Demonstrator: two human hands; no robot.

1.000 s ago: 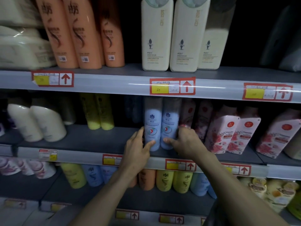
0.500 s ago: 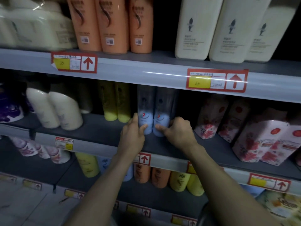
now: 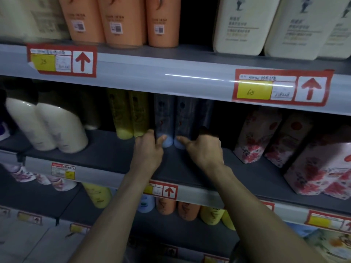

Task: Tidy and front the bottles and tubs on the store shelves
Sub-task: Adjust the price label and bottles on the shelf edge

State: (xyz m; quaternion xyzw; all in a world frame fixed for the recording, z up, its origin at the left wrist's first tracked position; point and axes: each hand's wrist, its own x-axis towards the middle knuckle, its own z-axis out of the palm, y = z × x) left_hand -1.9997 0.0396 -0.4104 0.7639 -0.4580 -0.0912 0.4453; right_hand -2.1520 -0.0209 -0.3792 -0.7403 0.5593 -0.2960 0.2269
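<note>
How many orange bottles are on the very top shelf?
3. They stand side by side at the upper left: one, the next, and the rightmost beside the dark gap. More may be hidden behind them.

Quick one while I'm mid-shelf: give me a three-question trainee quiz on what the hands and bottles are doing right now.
1. True or false: the left hand and the right hand each touch a blue bottle on the middle shelf.
2. Which bottles stand directly left of the blue pair? A) orange B) yellow C) floral
3. Fill in: the blue bottles stand far ____ on the shelf, well behind its front edge.

Key: 1 true. 2 B, the yellow bottles. 3 back.
</note>
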